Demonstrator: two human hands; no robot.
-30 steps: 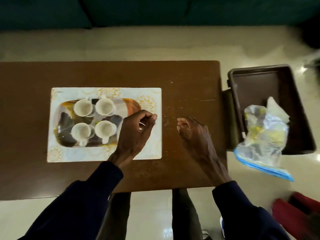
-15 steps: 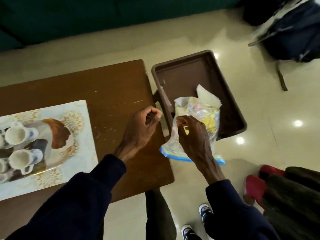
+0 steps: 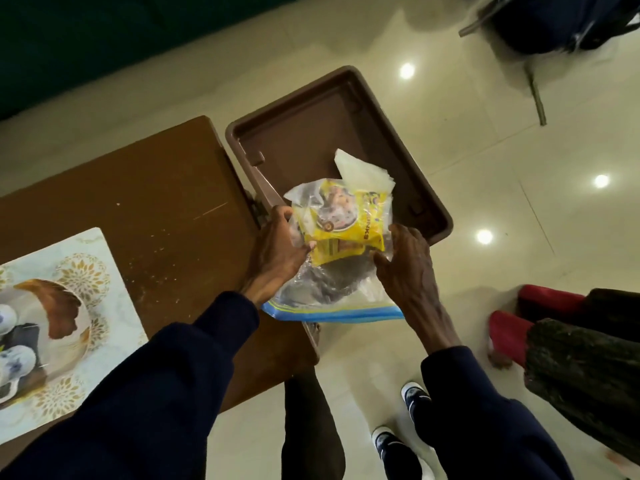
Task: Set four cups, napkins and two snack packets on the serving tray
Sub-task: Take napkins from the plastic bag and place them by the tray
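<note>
A clear zip bag with a blue seal lies over the near rim of a brown bin. Yellow snack packets show through the plastic, and white napkins stick out behind them. My left hand grips the bag's left side; my right hand grips its right side. At the far left the patterned serving tray sits on the brown table, with two white cups showing at the frame's edge.
The bin stands on the floor beside the table's right end. A dark backpack lies on the tiled floor at top right. A seated person's legs and red footwear are at the right. My shoes are below.
My view has swung right from the tray to the bin. My left hand left the table's edge and took the bag's left side; my right hand now grips its right side.
</note>
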